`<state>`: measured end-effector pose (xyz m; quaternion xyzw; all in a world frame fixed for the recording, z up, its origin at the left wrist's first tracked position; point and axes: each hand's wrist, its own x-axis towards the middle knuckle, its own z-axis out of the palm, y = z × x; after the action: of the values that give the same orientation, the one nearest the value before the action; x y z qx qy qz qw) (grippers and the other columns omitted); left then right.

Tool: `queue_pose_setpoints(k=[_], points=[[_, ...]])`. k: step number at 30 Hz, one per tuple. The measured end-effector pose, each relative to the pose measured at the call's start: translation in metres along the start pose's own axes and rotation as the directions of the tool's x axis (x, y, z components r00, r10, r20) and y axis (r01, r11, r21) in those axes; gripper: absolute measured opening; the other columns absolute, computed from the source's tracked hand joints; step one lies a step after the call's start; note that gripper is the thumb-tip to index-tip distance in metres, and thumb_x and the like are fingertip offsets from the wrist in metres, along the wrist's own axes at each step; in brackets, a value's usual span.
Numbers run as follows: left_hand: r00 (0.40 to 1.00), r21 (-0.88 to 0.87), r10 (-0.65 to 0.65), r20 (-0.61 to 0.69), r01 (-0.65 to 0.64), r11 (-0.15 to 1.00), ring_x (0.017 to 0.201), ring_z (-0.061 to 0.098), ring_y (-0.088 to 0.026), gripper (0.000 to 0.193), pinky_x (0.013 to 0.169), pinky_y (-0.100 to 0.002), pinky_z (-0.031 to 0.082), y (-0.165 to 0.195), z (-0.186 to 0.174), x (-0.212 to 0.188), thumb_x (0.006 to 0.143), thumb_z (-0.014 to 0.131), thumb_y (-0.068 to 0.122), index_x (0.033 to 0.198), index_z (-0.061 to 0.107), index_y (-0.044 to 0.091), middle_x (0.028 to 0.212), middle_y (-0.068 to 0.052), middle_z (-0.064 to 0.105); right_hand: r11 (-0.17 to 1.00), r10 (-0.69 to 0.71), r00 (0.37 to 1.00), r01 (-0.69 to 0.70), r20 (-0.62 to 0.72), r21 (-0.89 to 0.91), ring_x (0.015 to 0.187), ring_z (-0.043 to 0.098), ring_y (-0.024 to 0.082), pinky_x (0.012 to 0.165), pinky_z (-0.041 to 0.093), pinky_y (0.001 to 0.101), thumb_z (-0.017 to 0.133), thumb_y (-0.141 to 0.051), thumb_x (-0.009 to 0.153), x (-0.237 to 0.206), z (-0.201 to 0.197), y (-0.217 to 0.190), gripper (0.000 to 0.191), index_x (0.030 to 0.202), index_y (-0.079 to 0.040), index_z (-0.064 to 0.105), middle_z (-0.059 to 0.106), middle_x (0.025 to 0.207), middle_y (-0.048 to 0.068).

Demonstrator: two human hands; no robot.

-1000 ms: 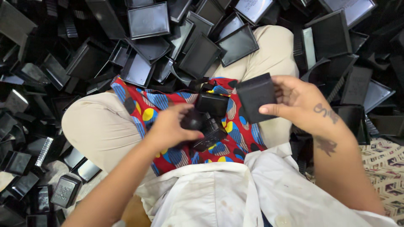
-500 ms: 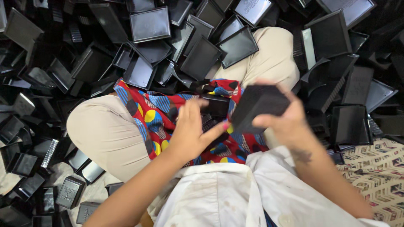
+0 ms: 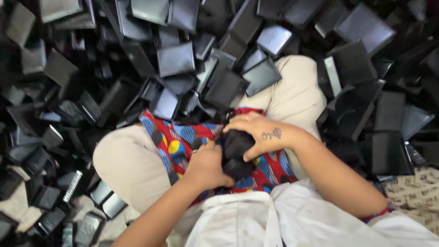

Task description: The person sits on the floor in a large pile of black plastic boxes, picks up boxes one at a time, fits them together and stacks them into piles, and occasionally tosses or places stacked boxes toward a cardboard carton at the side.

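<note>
Black box (image 3: 237,153) sits between both hands — left hand (image 3: 208,167) and right hand (image 3: 258,132) fingers clamped around it.

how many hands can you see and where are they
2. The left hand and the right hand are both pressed around a small black box over the patterned cloth on the lap. No other person's hands are visible.
</note>
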<state>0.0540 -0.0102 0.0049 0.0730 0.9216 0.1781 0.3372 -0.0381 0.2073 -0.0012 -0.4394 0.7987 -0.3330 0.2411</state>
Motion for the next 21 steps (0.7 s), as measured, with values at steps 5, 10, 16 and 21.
queue_pose_setpoints(k=[5, 10, 16, 21], points=[[0.928, -0.198, 0.257, -0.270, -0.314, 0.928, 0.104, 0.066, -0.033, 0.057, 0.090, -0.039, 0.055, -0.044, -0.023, -0.003, 0.053, 0.091, 0.029, 0.099, 0.068, 0.005, 0.108, -0.016, 0.066, 0.999, 0.027, 0.987, -0.031, 0.156, 0.022, 0.125, 0.051, 0.042, 0.105, 0.041, 0.0460, 0.093, -0.025, 0.054, 0.011, 0.005, 0.003, 0.109, 0.151, -0.021, 0.044, 0.046, 0.144, 0.026], [0.935, -0.306, 0.355, 0.010, -0.335, 0.891, 0.101, 0.067, -0.032, 0.056, 0.087, -0.040, 0.053, -0.045, 0.001, 0.001, 0.059, 0.094, 0.031, 0.102, 0.068, 0.009, 0.104, -0.013, 0.069, 0.965, 0.263, 0.919, -0.257, 0.295, -0.061, 0.120, 0.058, 0.035, 0.100, 0.045, 0.0452, 0.087, -0.024, 0.052, 0.021, 0.011, -0.005, 0.110, 0.151, -0.029, 0.039, 0.059, 0.132, 0.014], [0.950, -0.237, 0.243, -0.197, -0.287, 0.928, 0.099, 0.067, -0.037, 0.045, 0.085, -0.044, 0.053, -0.030, 0.001, -0.006, 0.074, 0.086, 0.027, 0.110, 0.067, 0.007, 0.105, -0.016, 0.070, 0.978, 0.192, 0.981, -0.190, -0.015, 0.089, 0.122, 0.059, 0.034, 0.103, 0.045, 0.0424, 0.091, -0.028, 0.050, -0.006, 0.000, -0.009, 0.111, 0.147, -0.011, 0.041, 0.060, 0.131, 0.014], [0.950, -0.459, 0.049, -0.309, -0.194, 0.867, 0.082, 0.075, -0.029, 0.043, 0.073, -0.039, 0.058, -0.029, -0.022, -0.004, 0.078, 0.082, 0.030, 0.110, 0.068, 0.006, 0.094, -0.015, 0.074, 0.940, 0.154, 0.966, -0.079, -0.206, 0.333, 0.127, 0.058, 0.030, 0.108, 0.044, 0.0397, 0.094, -0.020, 0.054, -0.036, -0.009, 0.004, 0.095, 0.139, -0.007, 0.055, 0.058, 0.134, 0.013]])
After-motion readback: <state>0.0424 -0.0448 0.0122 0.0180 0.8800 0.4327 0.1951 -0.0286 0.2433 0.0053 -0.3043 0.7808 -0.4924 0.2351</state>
